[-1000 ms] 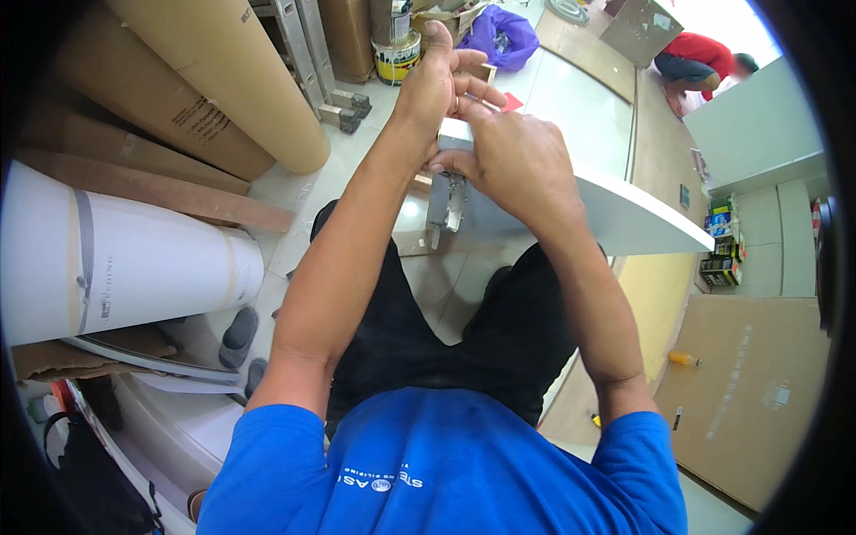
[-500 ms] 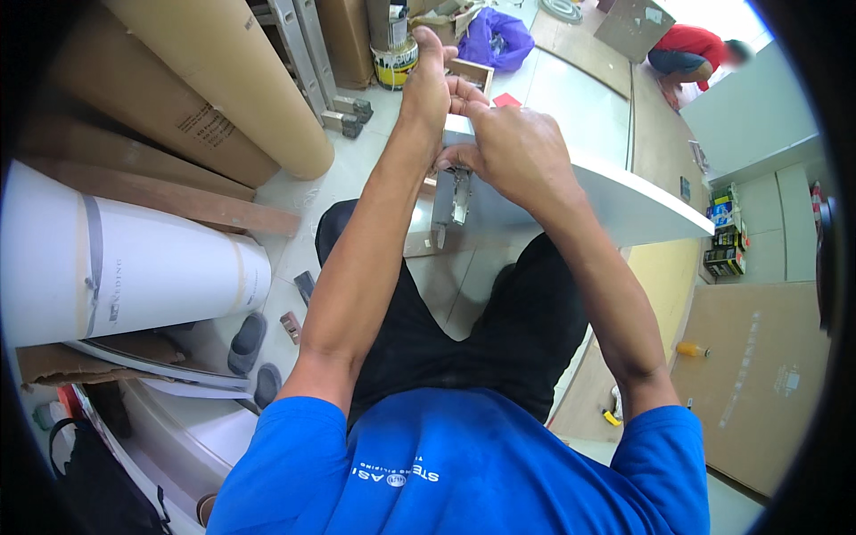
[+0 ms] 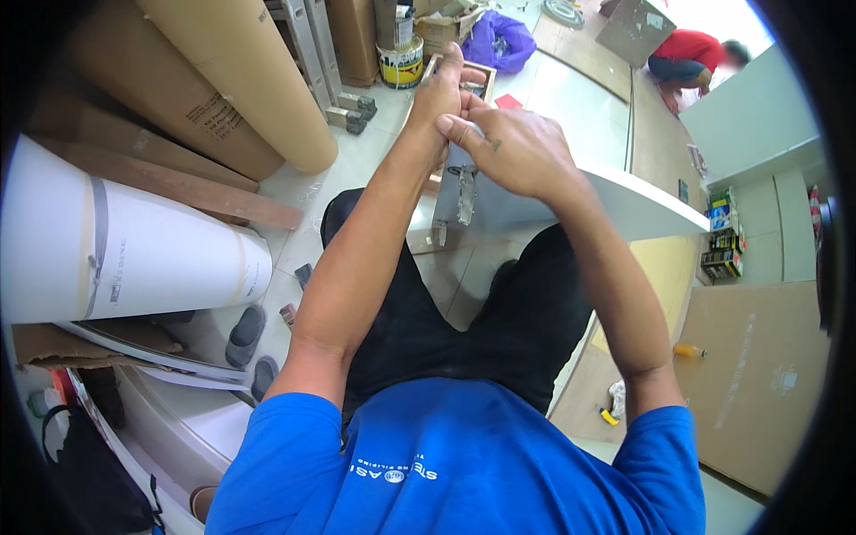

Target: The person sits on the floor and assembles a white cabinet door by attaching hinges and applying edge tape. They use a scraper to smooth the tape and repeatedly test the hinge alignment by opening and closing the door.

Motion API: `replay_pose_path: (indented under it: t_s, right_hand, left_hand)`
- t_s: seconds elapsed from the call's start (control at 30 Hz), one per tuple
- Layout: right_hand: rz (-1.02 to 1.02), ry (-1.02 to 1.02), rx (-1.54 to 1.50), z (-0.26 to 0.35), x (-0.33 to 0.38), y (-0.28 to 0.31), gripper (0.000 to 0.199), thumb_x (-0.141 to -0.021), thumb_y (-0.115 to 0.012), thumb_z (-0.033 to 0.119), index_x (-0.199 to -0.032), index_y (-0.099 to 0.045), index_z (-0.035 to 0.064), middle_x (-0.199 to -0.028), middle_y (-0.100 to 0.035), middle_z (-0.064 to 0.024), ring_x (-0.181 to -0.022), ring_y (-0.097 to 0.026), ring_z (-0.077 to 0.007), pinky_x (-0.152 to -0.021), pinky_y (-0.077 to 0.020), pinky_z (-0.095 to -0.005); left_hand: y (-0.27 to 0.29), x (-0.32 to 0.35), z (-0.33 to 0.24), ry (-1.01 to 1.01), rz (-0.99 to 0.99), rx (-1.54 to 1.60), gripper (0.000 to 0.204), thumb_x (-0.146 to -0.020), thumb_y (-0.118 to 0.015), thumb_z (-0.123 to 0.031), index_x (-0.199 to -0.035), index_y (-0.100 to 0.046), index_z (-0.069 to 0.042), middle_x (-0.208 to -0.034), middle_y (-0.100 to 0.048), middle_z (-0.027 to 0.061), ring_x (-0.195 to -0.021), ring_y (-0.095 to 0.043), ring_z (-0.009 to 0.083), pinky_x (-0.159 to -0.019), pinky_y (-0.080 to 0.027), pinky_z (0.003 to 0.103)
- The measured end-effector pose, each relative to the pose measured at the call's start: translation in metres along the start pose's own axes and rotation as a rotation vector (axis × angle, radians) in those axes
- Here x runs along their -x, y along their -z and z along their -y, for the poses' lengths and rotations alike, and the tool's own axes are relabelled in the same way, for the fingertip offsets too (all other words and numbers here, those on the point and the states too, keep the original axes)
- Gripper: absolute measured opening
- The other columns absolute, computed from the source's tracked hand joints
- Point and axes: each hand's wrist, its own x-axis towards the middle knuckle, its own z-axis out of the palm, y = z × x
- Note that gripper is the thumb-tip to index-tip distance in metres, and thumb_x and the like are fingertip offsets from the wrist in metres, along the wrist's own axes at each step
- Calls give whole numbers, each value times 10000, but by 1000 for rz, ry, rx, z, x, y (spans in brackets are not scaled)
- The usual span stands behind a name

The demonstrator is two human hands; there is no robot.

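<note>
White panel (image 3: 646,201) is standing before the right knee (image 3: 555,254), a metal fitting (image 3: 465,196) showing near its end. The left hand (image 3: 438,96) and right hand (image 3: 526,153) are meeting there, grips too hidden to tell. Beyond, a purple bag (image 3: 499,43) is lying.

The right hand (image 3: 519,152) hides part of the left hand (image 3: 437,98) and a corner of the white panel (image 3: 646,203). The co-worker's head (image 3: 736,53) is blurred; the top edge cuts off the brown roll (image 3: 241,85).
</note>
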Motion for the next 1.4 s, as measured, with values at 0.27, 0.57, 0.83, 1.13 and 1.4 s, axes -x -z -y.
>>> replay_pose_path:
  t_s: [0.27,0.57,0.83,1.13,1.4]
  right_hand:
    - [163,-82,-153,-4,-11,11,558,-1026,-494,622,-1234,-731,162,-1053,-786,-145,-1035,-743,-336,-906,-542,-490]
    - [99,83,-395,-15,-16,-5,530,-1064,-605,429,-1061,-716,-89,-708,-588,-59,-714,-529,-139,-721,-468,-360]
    - [68,-21,-373,-14,-29,-2,550,-1031,-603,514,-1066,-773,-8,-781,-701,-199,-774,-681,-275,-785,-529,-435]
    - [106,28,-732,-25,-24,1,502,-1052,-498,370,-1369,-684,28,-1405,-642,-151,-1348,-561,-234,-1191,-372,-364]
    - [26,57,-493,-18,-9,4,561,-886,-738,307,-1354,-607,27,-1236,-762,-191,-1104,-725,-301,-1019,-521,-419]
  left_hand:
    - [1,7,4,-20,79,153,706,-1119,-365,-621,-1313,-605,14,-761,-682,77,-654,-647,152,-613,-519,301]
    - [6,-11,24,-50,55,219,723,-1122,-374,-615,-1333,-541,56,-623,-600,66,-479,-518,122,-456,-386,268]
    - [0,-8,11,-69,-42,189,633,-1123,-405,-569,-1302,-575,14,-775,-683,128,-671,-635,180,-678,-498,344]
    - [0,-22,28,-196,-147,120,550,-1114,-469,-509,-1236,-640,0,-906,-712,126,-802,-677,181,-724,-537,333]
    - [1,-4,25,-197,-42,27,780,-1069,-456,-682,-1320,-684,19,-842,-699,74,-691,-624,127,-681,-522,303]
